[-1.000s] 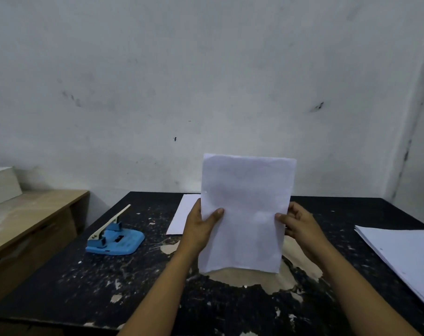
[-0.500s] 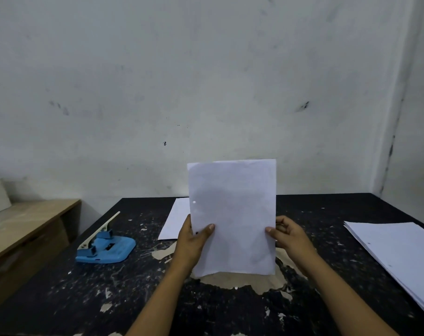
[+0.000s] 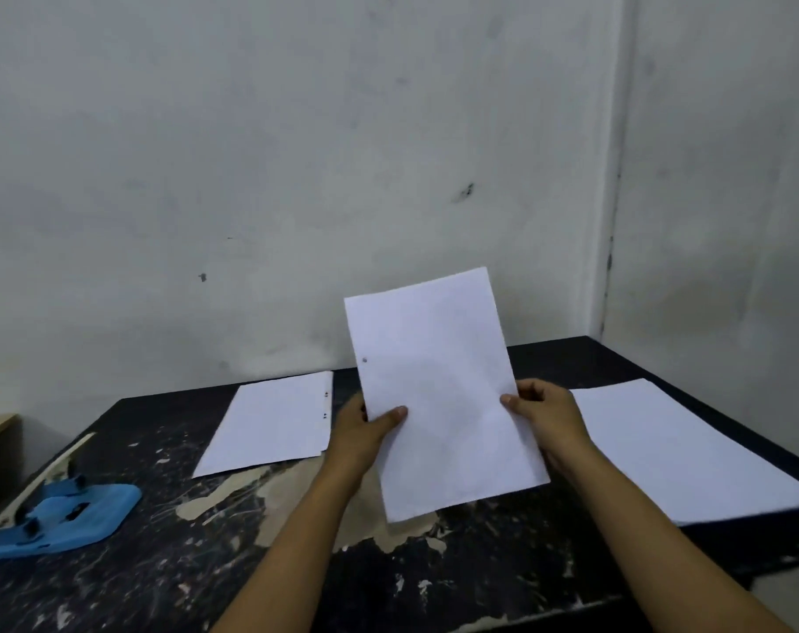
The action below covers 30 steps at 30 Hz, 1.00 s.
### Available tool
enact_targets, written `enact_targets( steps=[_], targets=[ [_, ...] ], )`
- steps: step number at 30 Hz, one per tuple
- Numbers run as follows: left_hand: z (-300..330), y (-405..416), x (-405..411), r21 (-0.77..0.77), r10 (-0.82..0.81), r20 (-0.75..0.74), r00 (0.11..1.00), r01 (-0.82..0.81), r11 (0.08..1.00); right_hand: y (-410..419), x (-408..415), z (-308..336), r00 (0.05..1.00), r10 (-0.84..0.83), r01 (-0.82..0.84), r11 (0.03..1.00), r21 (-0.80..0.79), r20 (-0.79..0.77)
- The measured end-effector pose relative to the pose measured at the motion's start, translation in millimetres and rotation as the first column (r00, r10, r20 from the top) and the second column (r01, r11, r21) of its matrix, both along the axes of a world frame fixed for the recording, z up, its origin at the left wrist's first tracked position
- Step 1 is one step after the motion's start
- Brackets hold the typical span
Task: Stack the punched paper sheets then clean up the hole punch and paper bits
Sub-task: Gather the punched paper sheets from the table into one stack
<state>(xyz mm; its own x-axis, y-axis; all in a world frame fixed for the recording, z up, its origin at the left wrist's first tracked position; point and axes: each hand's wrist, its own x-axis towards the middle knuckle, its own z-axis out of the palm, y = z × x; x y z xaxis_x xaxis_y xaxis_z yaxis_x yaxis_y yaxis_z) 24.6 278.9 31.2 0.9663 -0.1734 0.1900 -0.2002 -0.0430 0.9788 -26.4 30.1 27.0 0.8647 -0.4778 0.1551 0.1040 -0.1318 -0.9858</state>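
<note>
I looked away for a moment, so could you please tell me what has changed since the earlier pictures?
The held sheets, upright a second ago, now tilt with the top leaning left. The left hand and right hand keep their grip on the side edges. The hole punch, the flat sheet and the paper pile lie unmoved on the table.
</note>
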Motion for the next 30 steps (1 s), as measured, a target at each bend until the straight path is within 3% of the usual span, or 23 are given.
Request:
enact_targets(
  steps=[12, 19, 22, 30],
  targets=[
    [-26.2, -194.3, 6.5, -0.029, -0.24, -0.338, 0.91, 0.244, 0.969, -196.5, -46.7, -7.3, 0.906, -0.385, 0.355, 0.917, -0.181, -0.174],
    [-42.7, -266.3, 3.1, -0.108, -0.319, -0.51, 0.799, 0.309, 0.945, -259.5, -66.0, -14.2, 0.832, -0.487, 0.392, 0.855, -0.34, -0.265],
    [-46.0, -278.5, 3.3, -0.093, -0.298, -0.534, 0.791, 0.295, 0.951, -272.1, -69.5, -21.1, 0.828, -0.485, 0.371, 0.85, -0.374, -0.281],
    [-55.2, -288.9, 3.7, 0.15, -0.136, -0.43, 0.892, 0.22, 0.964, -280.4, -66.1, -35.5, 0.819, -0.485, 0.342, 0.841, -0.419, -0.305]
  ],
)
